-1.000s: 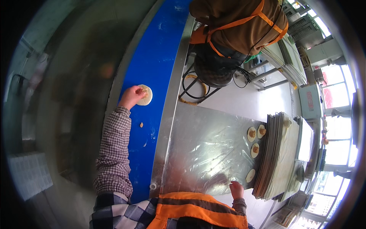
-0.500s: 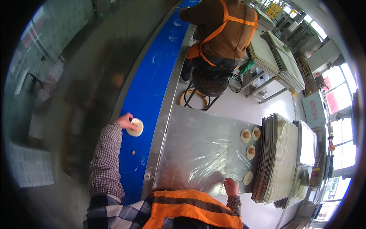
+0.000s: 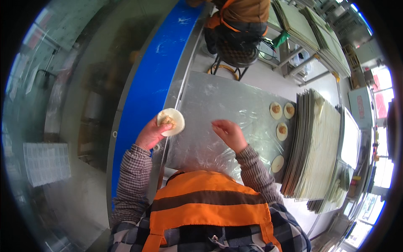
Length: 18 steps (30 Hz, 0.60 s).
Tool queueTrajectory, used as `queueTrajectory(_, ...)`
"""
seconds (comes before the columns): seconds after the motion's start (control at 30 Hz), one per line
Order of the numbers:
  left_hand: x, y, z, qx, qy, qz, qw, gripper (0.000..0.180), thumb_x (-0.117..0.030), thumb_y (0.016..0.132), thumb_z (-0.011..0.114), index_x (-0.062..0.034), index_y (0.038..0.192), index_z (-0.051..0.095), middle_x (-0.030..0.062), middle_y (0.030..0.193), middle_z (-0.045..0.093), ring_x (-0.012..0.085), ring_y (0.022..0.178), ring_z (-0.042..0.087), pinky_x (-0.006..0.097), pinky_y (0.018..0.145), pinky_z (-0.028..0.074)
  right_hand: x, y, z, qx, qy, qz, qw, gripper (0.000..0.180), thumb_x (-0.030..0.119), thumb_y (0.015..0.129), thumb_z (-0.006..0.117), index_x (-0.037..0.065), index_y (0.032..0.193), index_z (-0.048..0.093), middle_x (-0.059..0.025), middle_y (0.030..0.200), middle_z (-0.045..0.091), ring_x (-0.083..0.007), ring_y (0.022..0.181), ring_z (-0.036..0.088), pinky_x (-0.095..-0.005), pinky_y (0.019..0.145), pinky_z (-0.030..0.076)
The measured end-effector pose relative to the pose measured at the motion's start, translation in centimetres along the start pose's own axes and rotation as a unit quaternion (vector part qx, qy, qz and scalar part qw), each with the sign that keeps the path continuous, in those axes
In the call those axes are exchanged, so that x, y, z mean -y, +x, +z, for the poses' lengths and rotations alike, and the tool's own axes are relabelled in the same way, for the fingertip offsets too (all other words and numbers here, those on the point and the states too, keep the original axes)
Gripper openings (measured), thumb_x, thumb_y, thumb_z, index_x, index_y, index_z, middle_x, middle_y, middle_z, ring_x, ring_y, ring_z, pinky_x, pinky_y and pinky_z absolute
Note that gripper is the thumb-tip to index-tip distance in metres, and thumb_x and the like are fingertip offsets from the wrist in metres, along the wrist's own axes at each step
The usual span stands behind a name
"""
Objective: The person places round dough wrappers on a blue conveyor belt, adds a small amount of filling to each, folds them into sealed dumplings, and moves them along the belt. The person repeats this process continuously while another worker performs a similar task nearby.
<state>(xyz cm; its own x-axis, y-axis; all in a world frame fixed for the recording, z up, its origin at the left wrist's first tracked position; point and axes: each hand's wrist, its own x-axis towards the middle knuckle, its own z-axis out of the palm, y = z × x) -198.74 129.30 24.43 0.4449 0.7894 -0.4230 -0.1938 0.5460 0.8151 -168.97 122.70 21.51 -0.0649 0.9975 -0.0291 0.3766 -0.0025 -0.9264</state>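
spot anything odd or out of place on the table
One dough round looks odd: lying near the stack on the table's near side, it shows no filling, while the three other rounds there each carry a brown mound.

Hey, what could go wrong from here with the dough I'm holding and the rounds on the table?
The filling sits uncovered on the dough round, which your left hand grips at one side, so it might slide off if tipped. The filled rounds lie near the stack of boards; a bump there could smear them.
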Motion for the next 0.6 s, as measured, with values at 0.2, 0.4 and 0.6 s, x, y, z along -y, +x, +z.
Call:
queueTrajectory(0.2, 2.2, -1.0, 8.8, 0.024, -0.068, -0.024, 0.997, 0.048, -0.022, 0.089, 0.061, -0.0023, 0.129, 0.042, 0.0095, 0.116, 0.055, 0.0198, 0.105, 0.058, 0.035, 0.081, 0.055, 4.7, 2.1, -1.8, 0.122, 0.192, 0.081, 0.97, 0.023, 0.016, 0.087, 0.066, -0.001, 0.103, 0.063, -0.0021, 0.084, 0.064, -0.0099, 0.075, 0.059, -0.0245, 0.069, 0.05)
queueTrajectory(0.4, 2.9, -0.6, 11.3, 0.046, 0.1, 0.044, 0.993, 0.045, -0.02, 0.09, 0.061, -0.0003, 0.127, 0.046, 0.0078, 0.114, 0.058, 0.0146, 0.102, 0.057, 0.029, 0.084, 0.051, 5.2, -0.8, -2.9, 0.01, -0.109, -0.084, 0.99, 0.015, 0.009, 0.085, 0.066, -0.002, 0.094, 0.062, -0.0018, 0.076, 0.063, -0.0072, 0.066, 0.056, -0.0233, 0.061, 0.048)
queueTrajectory(0.6, 2.4, 0.3, 12.0, 0.111, 0.234, -0.01, 0.966, 0.04, -0.017, 0.089, 0.062, -0.0018, 0.125, 0.049, 0.0085, 0.109, 0.06, 0.0151, 0.098, 0.059, 0.028, 0.085, 0.049, 4.5, -1.6, -3.2, 0.018, 0.105, 0.032, 0.994, 0.012, 0.009, 0.08, 0.067, 0.0, 0.088, 0.062, -0.0083, 0.068, 0.061, -0.0169, 0.06, 0.057, -0.0292, 0.056, 0.047)
